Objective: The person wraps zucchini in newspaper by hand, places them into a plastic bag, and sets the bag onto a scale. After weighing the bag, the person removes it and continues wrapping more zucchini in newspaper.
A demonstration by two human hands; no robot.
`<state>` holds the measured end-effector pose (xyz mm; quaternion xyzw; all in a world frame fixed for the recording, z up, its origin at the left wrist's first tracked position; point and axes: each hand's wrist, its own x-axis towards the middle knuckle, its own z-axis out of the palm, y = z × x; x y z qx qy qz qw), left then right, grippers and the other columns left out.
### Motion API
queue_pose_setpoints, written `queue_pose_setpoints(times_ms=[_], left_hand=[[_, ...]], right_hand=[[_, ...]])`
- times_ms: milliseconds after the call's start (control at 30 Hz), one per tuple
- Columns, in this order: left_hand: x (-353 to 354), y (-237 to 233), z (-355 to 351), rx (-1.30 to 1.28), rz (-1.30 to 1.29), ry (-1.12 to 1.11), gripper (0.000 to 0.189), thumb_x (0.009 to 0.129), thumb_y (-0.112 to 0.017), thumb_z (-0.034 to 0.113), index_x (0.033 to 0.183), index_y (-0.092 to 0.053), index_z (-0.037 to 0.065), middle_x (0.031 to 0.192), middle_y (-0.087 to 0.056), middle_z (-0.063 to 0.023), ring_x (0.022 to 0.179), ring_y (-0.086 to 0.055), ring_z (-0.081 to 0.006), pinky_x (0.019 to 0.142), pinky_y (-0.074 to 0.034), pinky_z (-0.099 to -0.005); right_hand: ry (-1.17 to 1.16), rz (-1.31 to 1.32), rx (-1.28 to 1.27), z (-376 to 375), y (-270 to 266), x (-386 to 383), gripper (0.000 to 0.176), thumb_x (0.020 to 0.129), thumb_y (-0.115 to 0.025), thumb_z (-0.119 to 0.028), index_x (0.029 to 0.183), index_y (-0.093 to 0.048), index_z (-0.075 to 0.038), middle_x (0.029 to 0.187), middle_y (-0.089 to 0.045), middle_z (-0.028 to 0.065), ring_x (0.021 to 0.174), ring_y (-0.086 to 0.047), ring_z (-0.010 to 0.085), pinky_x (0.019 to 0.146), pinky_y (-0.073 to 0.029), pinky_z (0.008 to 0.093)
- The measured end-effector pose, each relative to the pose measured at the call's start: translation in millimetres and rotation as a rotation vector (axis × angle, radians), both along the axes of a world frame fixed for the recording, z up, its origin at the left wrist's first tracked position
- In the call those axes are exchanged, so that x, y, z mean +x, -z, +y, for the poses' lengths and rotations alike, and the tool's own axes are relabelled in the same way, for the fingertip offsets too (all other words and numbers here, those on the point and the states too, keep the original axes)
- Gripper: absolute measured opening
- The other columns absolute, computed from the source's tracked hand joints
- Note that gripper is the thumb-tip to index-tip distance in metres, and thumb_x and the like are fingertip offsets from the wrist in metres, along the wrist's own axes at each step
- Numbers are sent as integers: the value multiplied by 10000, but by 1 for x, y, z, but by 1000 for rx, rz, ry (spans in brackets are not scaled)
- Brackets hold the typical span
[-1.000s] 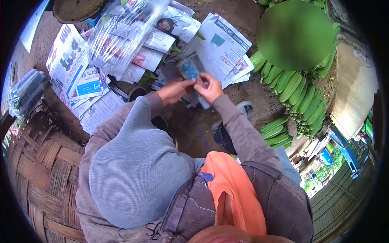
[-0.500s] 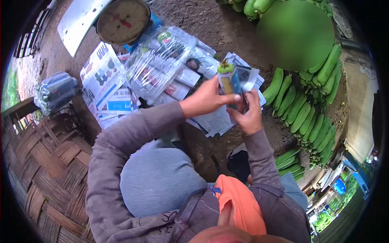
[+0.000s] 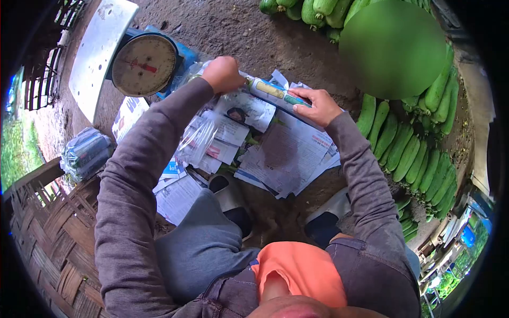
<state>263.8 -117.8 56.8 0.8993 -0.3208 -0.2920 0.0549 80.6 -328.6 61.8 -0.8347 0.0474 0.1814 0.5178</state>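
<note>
A long vegetable wrapped in newspaper (image 3: 271, 91) is gripped near its right end by my right hand (image 3: 318, 106), thumb and fingers around it. Its green stem end points left. My left hand (image 3: 222, 74) is closed in a fist beside that end, on the edge of a clear plastic bag (image 3: 199, 135); its fingertips are partly hidden. Beneath the bag lie newspaper-wrapped pieces, only partly visible. Loose newspaper sheets (image 3: 297, 153) are spread on the ground under both hands, one with a dark damp patch.
A blue dial scale (image 3: 144, 64) with a white metal pan (image 3: 101, 50) stands at the upper left. A filled plastic pack (image 3: 86, 153) lies by woven bamboo (image 3: 63, 222). Rows of long green vegetables (image 3: 408, 151) cover the right side. A blurred disc hides the upper right.
The wrapped vegetable went from upright in both hands to lying sideways in my right hand. My left hand moved up and left to the plastic bag. The view shifted.
</note>
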Motion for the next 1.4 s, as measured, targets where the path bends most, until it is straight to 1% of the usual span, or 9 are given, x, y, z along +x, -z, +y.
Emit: queue_pose_setpoints(times_ms=[133,300,567,1033,1100,1133,1200,1300,1400], left_hand=[[-2,7,6,-265,261,-442,346,687,-633,296,783,-674,-34,745,-632,-245,719,-639,-363,680,-509,-395],[-16,-1,1,-332,-229,-148,161,686,-592,155,726,-654,11,705,-620,-209,688,-626,-356,649,-496,-419],[-32,-3,2,-541,-140,-153,108,720,-551,95,792,-623,61,682,-613,-178,692,-615,-360,647,-483,-435],[-32,4,5,-722,-169,-118,81,728,-502,22,808,-514,27,664,-558,-214,674,-577,-409,588,-447,-453],[-34,2,5,-664,-191,-79,82,723,-505,10,802,-493,29,647,-543,-202,656,-574,-397,570,-439,-443],[-35,-1,2,-675,-199,-73,75,722,-521,19,783,-477,25,643,-536,-205,642,-572,-388,558,-431,-434],[-32,0,-2,-642,-195,-53,92,698,-536,6,774,-490,30,670,-565,-197,680,-581,-392,590,-440,-451],[-31,-20,2,-621,-181,-74,85,698,-548,16,749,-481,21,668,-557,-194,672,-575,-388,585,-434,-446],[-24,3,8,-702,-261,10,98,741,-547,38,742,-455,4,628,-497,-212,612,-535,-394,545,-412,-421]], right_hand=[[-72,-3,87,8,16,25,464,763,-609,-166,1185,-553,17,1104,-627,153,1014,-591,193,911,-431,307],[-143,-52,44,30,19,64,442,769,-603,-180,1160,-562,22,1071,-633,165,974,-612,199,869,-453,306],[-81,-275,-23,36,27,52,520,788,-642,-319,1200,-532,-22,1108,-585,199,1018,-572,325,873,-444,362],[69,-295,-166,56,44,49,487,817,-611,-334,1177,-523,-19,1121,-570,191,1043,-545,343,904,-429,394],[52,-376,-28,52,58,47,507,818,-611,-363,1192,-520,-32,1149,-564,187,1063,-542,331,915,-422,389],[92,-182,251,48,70,50,507,823,-607,-366,1212,-516,-55,1170,-556,183,1070,-543,324,920,-419,379],[118,-68,203,47,64,58,489,835,-589,-384,1203,-522,-69,1158,-559,183,1058,-546,331,902,-429,388],[30,-329,-193,66,30,61,490,835,-592,-412,1202,-515,-97,1098,-572,156,1019,-561,317,855,-452,388],[84,-228,-181,76,49,75,460,839,-574,-431,1170,-530,-115,1093,-553,152,1022,-554,328,856,-453,402]])
